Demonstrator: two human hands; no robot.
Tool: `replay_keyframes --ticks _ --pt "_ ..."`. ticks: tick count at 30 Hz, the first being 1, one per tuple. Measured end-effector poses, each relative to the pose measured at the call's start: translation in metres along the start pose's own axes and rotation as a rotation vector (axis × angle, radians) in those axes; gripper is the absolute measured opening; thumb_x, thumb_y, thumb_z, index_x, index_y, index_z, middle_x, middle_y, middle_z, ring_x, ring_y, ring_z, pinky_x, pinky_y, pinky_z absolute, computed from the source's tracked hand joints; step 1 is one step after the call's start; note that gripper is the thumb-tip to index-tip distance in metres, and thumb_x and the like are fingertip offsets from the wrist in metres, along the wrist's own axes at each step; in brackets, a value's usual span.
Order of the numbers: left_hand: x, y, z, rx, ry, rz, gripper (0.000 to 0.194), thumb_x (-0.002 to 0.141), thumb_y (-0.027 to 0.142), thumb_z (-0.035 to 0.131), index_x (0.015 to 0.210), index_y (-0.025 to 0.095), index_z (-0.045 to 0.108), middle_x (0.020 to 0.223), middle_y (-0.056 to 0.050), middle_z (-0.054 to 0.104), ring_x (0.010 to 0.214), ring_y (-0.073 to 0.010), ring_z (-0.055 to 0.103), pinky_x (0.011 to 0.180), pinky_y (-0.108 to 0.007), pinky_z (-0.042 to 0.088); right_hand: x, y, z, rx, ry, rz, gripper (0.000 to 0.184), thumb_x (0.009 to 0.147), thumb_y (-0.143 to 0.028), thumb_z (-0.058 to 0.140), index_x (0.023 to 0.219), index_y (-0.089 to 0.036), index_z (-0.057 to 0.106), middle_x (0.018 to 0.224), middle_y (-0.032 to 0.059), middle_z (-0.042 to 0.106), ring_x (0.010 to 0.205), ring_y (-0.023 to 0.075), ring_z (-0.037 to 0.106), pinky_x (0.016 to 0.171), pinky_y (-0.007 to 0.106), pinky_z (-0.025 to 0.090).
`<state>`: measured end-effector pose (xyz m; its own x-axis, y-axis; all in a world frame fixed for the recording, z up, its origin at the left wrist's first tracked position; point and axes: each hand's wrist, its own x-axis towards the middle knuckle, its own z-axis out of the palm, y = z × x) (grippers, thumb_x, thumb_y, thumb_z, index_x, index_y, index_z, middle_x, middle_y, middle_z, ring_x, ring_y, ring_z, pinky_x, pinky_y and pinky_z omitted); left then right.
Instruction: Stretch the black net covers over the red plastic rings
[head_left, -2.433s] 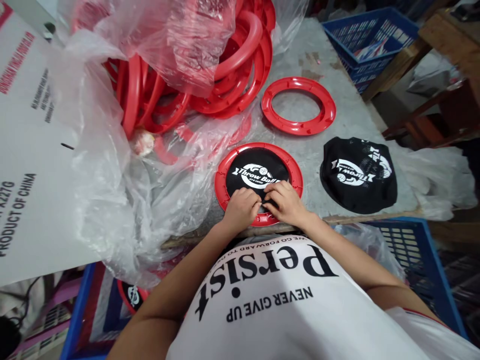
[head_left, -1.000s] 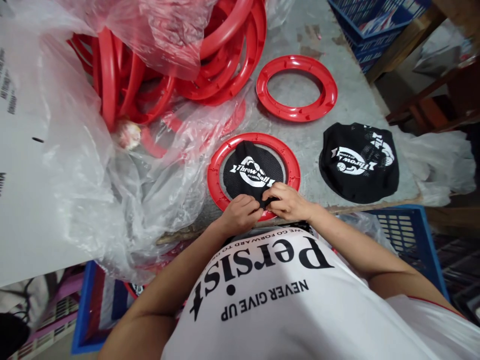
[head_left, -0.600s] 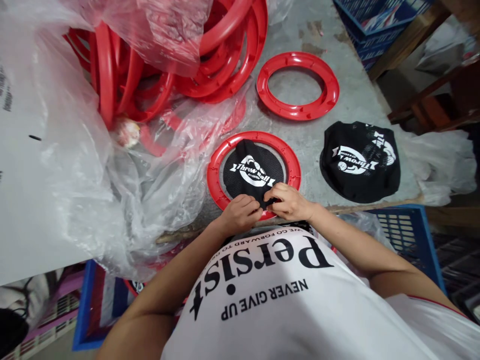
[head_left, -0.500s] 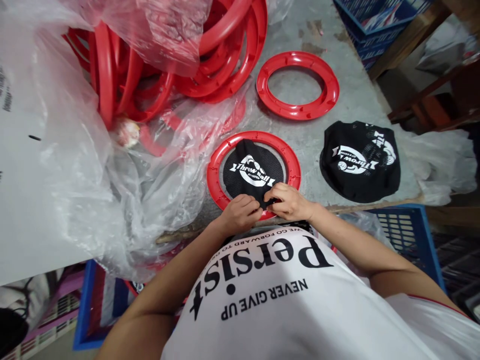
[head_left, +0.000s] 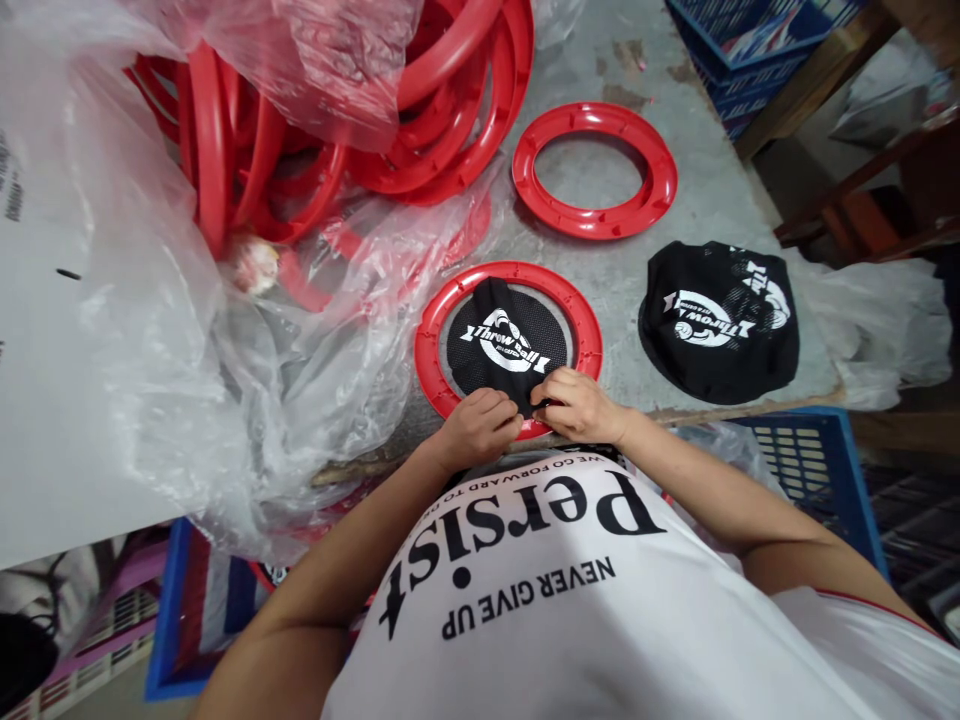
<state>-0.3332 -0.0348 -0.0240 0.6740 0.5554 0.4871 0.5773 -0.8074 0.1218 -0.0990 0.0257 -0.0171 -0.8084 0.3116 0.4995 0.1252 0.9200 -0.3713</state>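
Note:
A red plastic ring [head_left: 433,345] lies flat at the near edge of the table, and a black mesh fabric disc [head_left: 472,360] with a white "Throw Ball" print lies inside it. At the ring's near rim, my left hand [head_left: 484,425] has its fingers closed on the disc's lower edge. Just to the right, my right hand [head_left: 576,405] pinches the same edge between thumb and fingers. The fingertips partly hide the fabric edge and the rim there. Several more black fabric discs [head_left: 720,325] lie in a pile to the right, white prints up.
Another red ring [head_left: 596,222] lies farther back. Many red rings [head_left: 465,130] are heaped at the back left, partly under clear plastic bags [head_left: 300,400]. Blue crates stand below the near edge [head_left: 844,490] and at the back right [head_left: 780,60]. A white sheet [head_left: 67,430] covers the left.
Both hands stay at the near rim of the ring, with only a very slight shift of the fingers. The ring and the fabric discs look the same.

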Motion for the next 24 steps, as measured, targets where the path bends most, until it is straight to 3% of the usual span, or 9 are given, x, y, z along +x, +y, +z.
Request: replay_keyframes --ticks 4,14,24 --pt "-0.0002 -0.0003 0.0007 -0.006 -0.015 0.002 0.012 0.092 0.017 0.052 0.082 0.022 0.057 0.083 -0.002 0.064 0.084 -0.0161 0.055 0.079 -0.033 0.047 -0.0026 0.0003 0.0019 0.004 -0.002 0.001 0.028 0.103 -0.013 0.047 0.078 -0.019 0.058 0.102 0.0067 0.062 0.083 0.0230 0.051 0.072 0.040 0.041" --pt "0.0021 -0.0013 0.0019 0.021 0.113 0.064 0.010 0.087 0.013 0.059 0.082 0.019 0.053 0.081 -0.003 0.061 0.082 -0.0162 0.053 0.075 -0.032 0.048 -0.0015 0.0013 0.0040 0.008 0.024 -0.039 0.028 0.102 -0.010 0.048 0.075 -0.017 0.056 0.102 0.0068 0.062 0.083 0.0221 0.049 0.070 0.038 0.040" --pt "0.0064 -0.0009 -0.0027 0.010 0.116 0.089 0.011 0.085 0.011 0.061 0.080 0.018 0.054 0.081 -0.003 0.061 0.081 -0.0161 0.053 0.074 -0.031 0.049 -0.0016 0.0022 0.0040 0.007 0.029 -0.054 0.031 0.101 -0.010 0.047 0.072 -0.017 0.056 0.100 0.0071 0.060 0.082 0.0220 0.047 0.070 0.038 0.038"
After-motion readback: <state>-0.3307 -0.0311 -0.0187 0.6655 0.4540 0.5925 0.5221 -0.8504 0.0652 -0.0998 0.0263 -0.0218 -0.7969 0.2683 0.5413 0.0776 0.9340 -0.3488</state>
